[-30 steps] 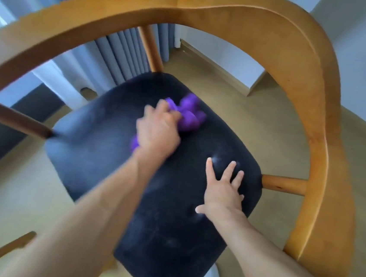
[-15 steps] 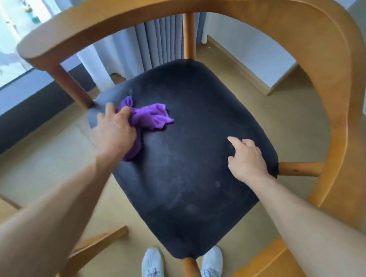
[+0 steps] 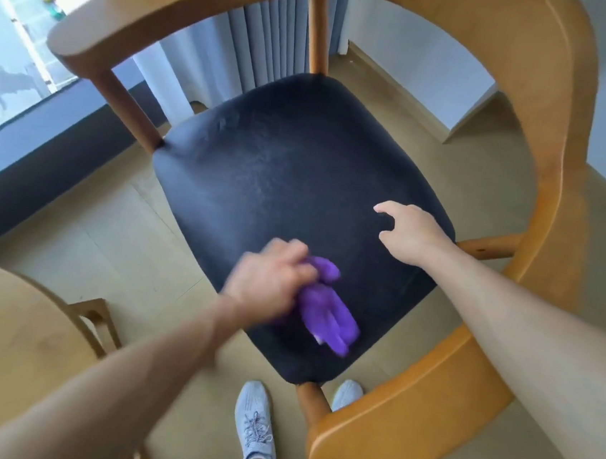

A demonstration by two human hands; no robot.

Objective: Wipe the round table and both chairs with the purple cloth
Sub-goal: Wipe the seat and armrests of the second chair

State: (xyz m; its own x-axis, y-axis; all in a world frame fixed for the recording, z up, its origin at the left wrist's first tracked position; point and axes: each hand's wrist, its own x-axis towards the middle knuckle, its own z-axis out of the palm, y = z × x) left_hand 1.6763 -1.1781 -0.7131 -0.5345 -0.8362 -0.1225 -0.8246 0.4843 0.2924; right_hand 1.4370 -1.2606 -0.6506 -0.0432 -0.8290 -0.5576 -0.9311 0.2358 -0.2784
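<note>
Gripping the purple cloth [image 3: 326,314] bunched in a fist, the left hand [image 3: 269,282] drags it over the near-left part of the chair seat [image 3: 301,162], close to the front edge; hand and cloth are motion-blurred, so exact finger placement can't be read, but the fingers are clearly curled round the wad w/ a loose tail trailing toward the seat's near corner. The right hand [image 3: 411,233] holds nothing: fingers relaxed and slightly bent, fingertips toward the seat near its right edge; whether they touch the upholstery or hover just above, can't tell. The cloth looks light, soft, limp — no stiffness, it crumples to whatever shape the fist gives it, nothing fragile abt it. Prob best taken by the bunched middle as now, since a loose corner would flap and wipe little; flattening it under the palm would cover more area per pass. The seat is dark, padded, w/ a faint sheen and pale smudges, so it likely gives a bit under pressure and lets the cloth slide w/o much drag. The chair [image 3: 549,150] has a curved wooden back/arm rail, hard and smooth; for that, wrapping the cloth round the rail and running along it seems the easier hold. A slice of the round table [image 3: 2,339] shows bottom left, just beside the chair. Person's pale sneakers [image 3: 254,426] stand on the wood floor [image 3: 99,230] under the seat's front edge.
</note>
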